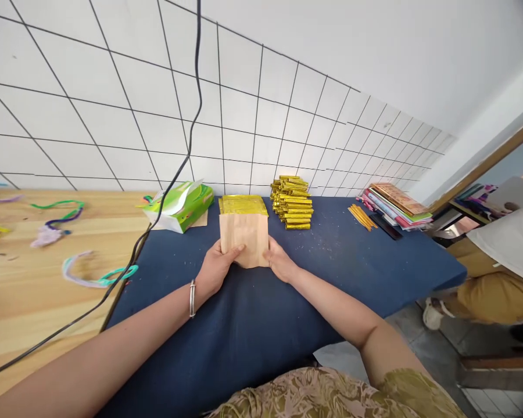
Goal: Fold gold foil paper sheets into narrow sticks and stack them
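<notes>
A tan sheet of paper [244, 237] lies flat on the dark blue table cover [261, 313], its plain side up. My left hand [215, 268] pinches its lower left corner, thumb on top. My right hand [279, 261] grips the lower right edge. Just behind the sheet sits a stack of gold foil sheets [243, 204], touching its far edge. A pile of folded gold pieces [293, 202] stands to the right of that stack.
A green tissue pack [181, 206] rests at the cover's left rear. Coloured pipe cleaners [98, 273] lie on the wooden table [30, 290] to the left, crossed by a black cable [157, 217]. Yellow sticks [362, 216] and coloured paper stack [396, 204] sit at right. A seated person [501, 273] is beyond.
</notes>
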### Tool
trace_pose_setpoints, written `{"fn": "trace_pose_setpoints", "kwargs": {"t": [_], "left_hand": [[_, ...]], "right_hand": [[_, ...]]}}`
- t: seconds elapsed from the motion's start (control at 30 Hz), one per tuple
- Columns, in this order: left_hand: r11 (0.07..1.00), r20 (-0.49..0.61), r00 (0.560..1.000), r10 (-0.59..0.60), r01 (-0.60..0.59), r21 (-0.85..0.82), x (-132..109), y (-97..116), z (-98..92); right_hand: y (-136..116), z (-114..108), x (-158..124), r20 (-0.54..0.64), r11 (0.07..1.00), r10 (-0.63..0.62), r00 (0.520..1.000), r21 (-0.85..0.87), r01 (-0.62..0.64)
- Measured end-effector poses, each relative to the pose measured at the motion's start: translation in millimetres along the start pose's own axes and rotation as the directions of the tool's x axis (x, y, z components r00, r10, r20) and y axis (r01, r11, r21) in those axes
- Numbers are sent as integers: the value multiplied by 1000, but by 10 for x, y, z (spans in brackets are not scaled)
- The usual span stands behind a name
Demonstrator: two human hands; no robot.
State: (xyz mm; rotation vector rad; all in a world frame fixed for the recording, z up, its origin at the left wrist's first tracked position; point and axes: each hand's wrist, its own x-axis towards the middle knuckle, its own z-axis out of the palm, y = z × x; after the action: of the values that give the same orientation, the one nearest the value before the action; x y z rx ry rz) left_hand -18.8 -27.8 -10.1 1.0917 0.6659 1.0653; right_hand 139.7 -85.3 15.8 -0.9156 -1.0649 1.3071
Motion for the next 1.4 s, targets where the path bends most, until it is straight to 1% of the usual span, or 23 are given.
{"fn": "trace_pose_setpoints", "kwargs": {"t": [0.07, 0.1, 0.17, 0.23, 0.3, 0.37, 0.43, 0.53, 0.6, 0.67, 0.7, 0.73, 0.77, 0.83, 0.93, 1.0, 1.03, 1.1, 1.17, 1.23, 1.3, 1.37, 1.4], "left_hand": [[999, -29, 999, 31, -31, 7, 22, -10, 23], [999, -40, 998, 47, -47, 13, 33, -14, 33], [997, -41, 997, 65, -64, 30, 46, -20, 48], [997, 32, 999, 36, -38, 61, 41, -17, 54], [988, 165, 985, -50, 25, 152, 26, -7, 48], [951, 292, 943, -158, 66, 302, 10, 10, 35], [900, 382, 889, -251, 69, 431, -1, 33, 21], [867, 477, 810, -343, 77, 493, -22, 84, 25], [879, 529, 780, -334, 56, 473, -49, 127, 44], [878, 608, 739, -290, -48, 477, -82, 173, 64], [857, 636, 721, -275, -116, 503, -96, 194, 69], [824, 646, 715, -268, -177, 538, -104, 212, 67], [783, 642, 720, -263, -229, 578, -105, 227, 59], [669, 612, 753, -240, -329, 667, -82, 247, 18], [429, 584, 785, -206, -464, 775, 1, 271, -85], [313, 569, 793, -216, -496, 810, 63, 294, -160], [284, 560, 796, -232, -495, 821, 92, 306, -196], [270, 525, 812, -256, -461, 845, 149, 322, -267], [277, 453, 860, -233, -388, 879, 211, 312, -337], [275, 340, 930, -140, -294, 916, 277, 273, -404], [318, 281, 958, -52, -250, 915, 333, 220, -458], [344, 262, 964, 41, -260, 902, 369, 179, -489], [341, 283, 955, 86, -295, 893, 378, 169, -496]], "right_hand": [[26, -1, -76, 2, 995, -61, 998, -75, 61], [55, -11, -84, -25, 990, -79, 997, -122, 76], [128, -59, -59, -125, 974, -102, 987, -215, 74], [190, -145, -7, -220, 959, -116, 969, -277, 51], [216, -255, 43, -265, 954, -120, 957, -296, 38], [202, -366, 81, -289, 952, -122, 950, -306, 29], [164, -460, 112, -305, 947, -127, 944, -320, 25], [109, -552, 153, -327, 938, -143, 934, -345, 23], [89, -594, 179, -342, 933, -153, 927, -359, 22], [77, -639, 204, -357, 930, -163, 920, -366, 22], [71, -667, 216, -365, 930, -167, 916, -366, 24], [62, -699, 227, -371, 932, -169, 913, -362, 25], [51, -736, 238, -376, 934, -168, 911, -356, 25], [22, -815, 255, -375, 939, -156, 914, -342, 20], [-29, -920, 264, -354, 939, -135, 925, -343, 5], [-56, -952, 261, -330, 928, -131, 935, -374, -2], [-66, -952, 260, -312, 917, -129, 941, -399, -6], [-77, -923, 272, -254, 882, -119, 960, -471, -15], [-78, -869, 309, -172, 830, -93, 981, -557, -19], [-79, -816, 363, -101, 781, -64, 993, -624, -13], [-100, -785, 405, -48, 716, -65, 997, -698, 14], [-154, -778, 392, 4, 577, -109, 994, -814, 66], [-193, -776, 355, 36, 474, -137, 990, -875, 97]]}}
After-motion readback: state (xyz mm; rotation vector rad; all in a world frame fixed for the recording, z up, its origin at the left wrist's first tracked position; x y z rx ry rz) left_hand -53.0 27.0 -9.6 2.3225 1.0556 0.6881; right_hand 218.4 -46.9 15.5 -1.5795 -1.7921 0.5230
